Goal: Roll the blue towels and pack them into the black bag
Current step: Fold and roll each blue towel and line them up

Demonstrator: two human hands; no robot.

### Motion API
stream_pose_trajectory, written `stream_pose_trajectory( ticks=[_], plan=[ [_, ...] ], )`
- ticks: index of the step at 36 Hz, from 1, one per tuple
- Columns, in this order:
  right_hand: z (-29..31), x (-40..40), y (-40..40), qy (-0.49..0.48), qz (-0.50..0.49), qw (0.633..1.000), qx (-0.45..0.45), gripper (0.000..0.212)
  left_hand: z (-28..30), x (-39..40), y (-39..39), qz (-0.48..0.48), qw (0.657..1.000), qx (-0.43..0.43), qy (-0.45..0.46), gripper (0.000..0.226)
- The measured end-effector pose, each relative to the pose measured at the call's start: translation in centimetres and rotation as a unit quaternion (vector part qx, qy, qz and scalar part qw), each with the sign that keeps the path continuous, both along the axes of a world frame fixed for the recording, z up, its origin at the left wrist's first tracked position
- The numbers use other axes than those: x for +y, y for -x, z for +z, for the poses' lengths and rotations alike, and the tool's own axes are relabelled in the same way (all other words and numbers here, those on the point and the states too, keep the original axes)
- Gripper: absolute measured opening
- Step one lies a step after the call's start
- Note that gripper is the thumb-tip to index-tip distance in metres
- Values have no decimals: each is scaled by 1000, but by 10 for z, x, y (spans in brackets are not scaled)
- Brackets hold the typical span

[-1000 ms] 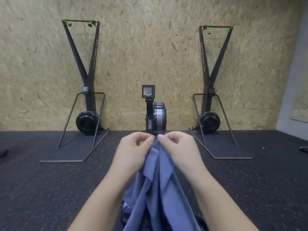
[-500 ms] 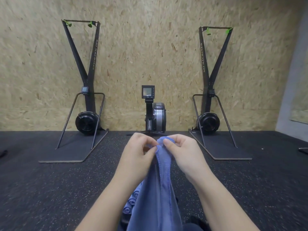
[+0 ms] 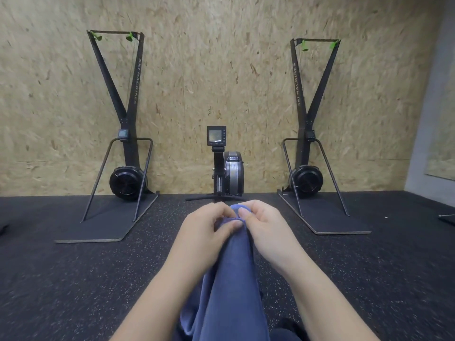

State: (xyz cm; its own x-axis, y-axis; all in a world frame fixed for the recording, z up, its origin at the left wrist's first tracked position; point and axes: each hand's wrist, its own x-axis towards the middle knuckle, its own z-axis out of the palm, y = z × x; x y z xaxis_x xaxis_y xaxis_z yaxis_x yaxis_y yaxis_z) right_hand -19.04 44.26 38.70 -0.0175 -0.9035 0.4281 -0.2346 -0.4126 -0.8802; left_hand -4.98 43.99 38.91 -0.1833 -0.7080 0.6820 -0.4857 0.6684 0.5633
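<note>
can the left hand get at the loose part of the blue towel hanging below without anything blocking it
Probably yes. The left hand pinches the top edge of the blue towel beside the right hand, and the cloth hangs open right beneath its wrist. It would first have to release its pinch.

The dark, speckled rubber floor (image 3: 73, 279) holds 3 machines along the wall. A grey and black rowing machine (image 3: 227, 172) stands in the middle. Left of it stands 1 tall black ski machine (image 3: 123, 148) on a flat dark board. Right of the rowing machine stands another tall black ski machine (image 3: 311, 143) on its own board.
</note>
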Motion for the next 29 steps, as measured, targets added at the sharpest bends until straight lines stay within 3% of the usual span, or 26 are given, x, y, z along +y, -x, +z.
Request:
stream_pose_trajectory(
  ticks=[6,18,23,29],
  plan=[
    [-1,2,3,-26,60,998,0,27,0,-1,-1,4,1000,11,23,17],
    [3,8,6,-42,109,991,59,39,5,0,-4,60,996,-48,53,23],
    [4,10,9,-21,112,990,89,22,5,-1,-7,49,998,-31,21,27],
    [5,6,15,3,76,987,144,25,-4,-12,-8,-4,999,-52,-9,24]
  ],
)
